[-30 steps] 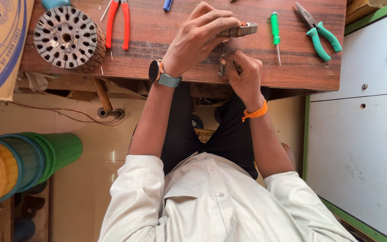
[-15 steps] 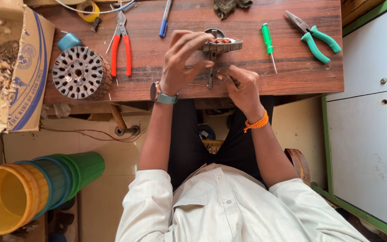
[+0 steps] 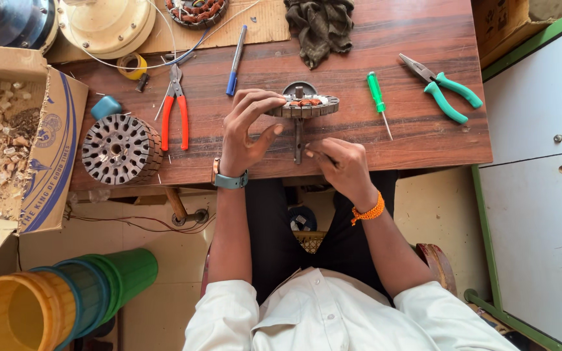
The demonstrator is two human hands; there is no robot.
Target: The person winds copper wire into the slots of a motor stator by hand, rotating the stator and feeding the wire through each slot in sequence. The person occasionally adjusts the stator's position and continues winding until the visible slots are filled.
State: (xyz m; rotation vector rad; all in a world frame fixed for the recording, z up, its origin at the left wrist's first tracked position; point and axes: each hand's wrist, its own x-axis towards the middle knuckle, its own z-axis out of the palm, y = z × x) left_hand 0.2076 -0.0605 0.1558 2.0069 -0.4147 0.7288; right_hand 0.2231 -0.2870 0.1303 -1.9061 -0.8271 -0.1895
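Okay, scanning left to right from the head cam: open cardboard box [image 3: 47, 156] of pale wood chips hangs off the left end of the wooden table [image 3: 417, 149], nested plastic buckets [image 3: 53, 302] on the floor below it. On the table, a slotted round steel core [image 3: 120, 149] stands alone, red-handled pliers [image 3: 175, 107] just beside it, blue pen [image 3: 235, 62] further up. My left hand [image 3: 245, 130] is curled over the left rim of the small wound stator [image 3: 306, 105], fingertips on top, thumb underneath, so it's gripping that rim. The stator sits at table centre, tilted up on edge, its shaft [image 3: 298, 140] running straight down toward me. My right hand [image 3: 341, 162] is closed near the lower end of the shaft, just right of it; can't tell whether it pinches a small tool or the shaft itself, fingers hide that. Key geometry: stator's disc is broadside left-right, shaft axis points at my body, left hand is on the disc, right hand is below it on the shaft line. Right of that, green screwdriver [image 3: 377, 97] lies apart, green-handled pliers [image 3: 440, 88] further right, dark rag [image 3: 320, 26] at the top edge.
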